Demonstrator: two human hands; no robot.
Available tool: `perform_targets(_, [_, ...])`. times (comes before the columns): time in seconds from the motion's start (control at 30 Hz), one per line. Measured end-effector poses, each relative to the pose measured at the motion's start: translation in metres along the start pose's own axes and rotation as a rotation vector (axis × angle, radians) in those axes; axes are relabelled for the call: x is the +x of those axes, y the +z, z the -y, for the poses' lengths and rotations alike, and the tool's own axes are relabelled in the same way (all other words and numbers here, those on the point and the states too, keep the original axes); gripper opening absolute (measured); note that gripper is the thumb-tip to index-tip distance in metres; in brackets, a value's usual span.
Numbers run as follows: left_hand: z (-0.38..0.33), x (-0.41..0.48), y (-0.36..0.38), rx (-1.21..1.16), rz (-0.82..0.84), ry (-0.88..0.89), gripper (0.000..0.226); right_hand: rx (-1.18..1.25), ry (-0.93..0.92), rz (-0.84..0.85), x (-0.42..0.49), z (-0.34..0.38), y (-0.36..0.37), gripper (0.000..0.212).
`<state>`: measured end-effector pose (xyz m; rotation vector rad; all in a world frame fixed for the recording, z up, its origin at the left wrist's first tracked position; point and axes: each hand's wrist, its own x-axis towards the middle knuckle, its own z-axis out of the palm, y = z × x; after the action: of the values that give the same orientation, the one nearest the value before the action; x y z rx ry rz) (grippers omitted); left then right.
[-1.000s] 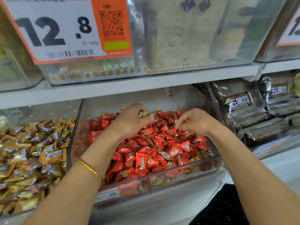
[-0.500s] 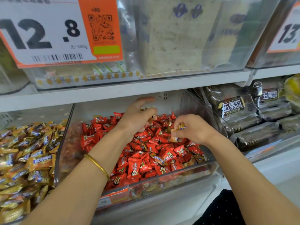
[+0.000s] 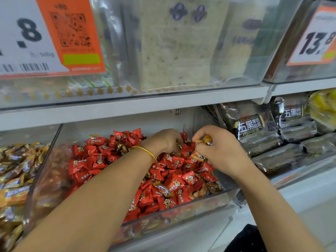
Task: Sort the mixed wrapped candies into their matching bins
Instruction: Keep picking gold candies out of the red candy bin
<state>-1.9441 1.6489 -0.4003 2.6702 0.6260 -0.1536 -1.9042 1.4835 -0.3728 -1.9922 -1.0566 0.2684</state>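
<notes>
A clear plastic bin (image 3: pixel 174 213) on the lower shelf holds a heap of red wrapped candies (image 3: pixel 174 180) with several gold-wrapped candies (image 3: pixel 163 190) mixed in. My left hand (image 3: pixel 163 140), a gold bangle on its wrist, reaches into the back of the heap with its fingers curled down among the candies; what they hold is hidden. My right hand (image 3: pixel 220 148) hovers over the bin's right rear and pinches gold wrapped candies (image 3: pixel 205 140) in its fingertips. The neighbouring bin on the left (image 3: pixel 16 179) is full of gold-wrapped candies.
Dark packaged bread loaves (image 3: pixel 258 135) fill the bin to the right. A white shelf board (image 3: pixel 127 108) runs just above the bins, carrying clear bins with orange price tags (image 3: pixel 69 33). A white ledge (image 3: pixel 300 193) lies at lower right.
The view has closed in on the shelf. My left hand has gone from raised above the heap down into its back part. My right hand has shifted a little toward the back right, still pinching gold candies.
</notes>
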Motion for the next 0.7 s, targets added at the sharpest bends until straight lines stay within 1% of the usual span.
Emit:
perform_targets(0.1, [-0.002, 0.002, 0.003, 0.011, -0.018, 0.024, 0.045, -0.002, 0.003, -0.004, 0.001, 0.001, 0.0, 0.012])
perform_targets(0.27, [0.001, -0.001, 0.007, -0.001, -0.034, 0.016, 0.041, -0.014, 0.011, -0.014, 0.002, 0.003, 0.001, 0.013])
perform_targets(0.37, [0.006, -0.007, -0.007, -0.101, -0.135, -0.001, 0.027, -0.007, 0.002, -0.019, 0.002, 0.004, 0.0, 0.011])
perform_targets(0.4, [0.008, -0.011, -0.014, -0.143, -0.176, -0.007, 0.025, -0.009, -0.007, -0.028, 0.002, 0.004, 0.001, 0.01])
perform_targets(0.47, [0.012, -0.023, -0.031, -0.178, -0.221, -0.015, 0.03, 0.018, -0.012, -0.055, 0.002, 0.003, 0.003, 0.01])
perform_targets(0.53, [0.015, -0.044, -0.045, -0.213, -0.238, -0.027, 0.033, 0.131, 0.035, -0.089, 0.003, 0.003, 0.006, 0.01])
perform_targets(0.6, [0.02, -0.069, -0.054, -0.294, -0.255, -0.053, 0.035, 0.312, 0.126, -0.108, 0.003, 0.008, 0.007, 0.01])
perform_targets(0.63, [0.021, -0.083, -0.057, -0.342, -0.261, -0.076, 0.037, 0.409, 0.169, -0.095, 0.003, 0.012, 0.008, 0.01])
perform_targets(0.7, [0.026, -0.113, -0.062, -0.422, -0.263, -0.121, 0.041, 0.563, 0.23, -0.015, -0.001, 0.026, 0.015, 0.01])
